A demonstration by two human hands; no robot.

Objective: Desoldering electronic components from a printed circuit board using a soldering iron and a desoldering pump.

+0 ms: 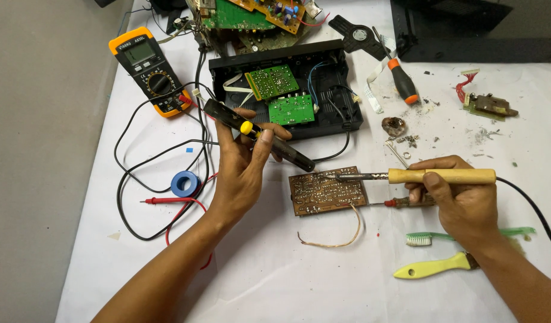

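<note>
1. On the white table (299,281), centre: brown circuit board (327,192) lying flat, solder side up, just below the black open case (341,90).
2. Right hand (458,200): fingers clamped round the wooden handle of a soldering iron (416,176); iron held level, metal tip touching the upper edge of the brown circuit board. Black cord trailing off the handle toward the right edge.
3. Left hand (242,164): fingers closed on a black desoldering pump (257,134) with a yellow button, thumb near the button; pump held tilted above the table, nozzle end pointing down-right, near the board but apart from it.
4. Beneath the right hand: small red-handled screwdriver (401,202), shaft reaching to the board's right edge. Bare copper wire (341,236) curling from the board's lower side.
5. Inside the black open case: two green boards (281,93) with blue and white leads.
6. Left of the left hand: orange multimeter (146,69), black and red probe leads (161,200) looping over the table, blue tape roll (185,183) among them.
7. Lower right: green toothbrush (431,238) and yellow-handled brush (434,267), both beside the right wrist.
8. Upper right: orange-and-black screwdriver (401,81), loose screws and debris (410,140) near it.
</note>
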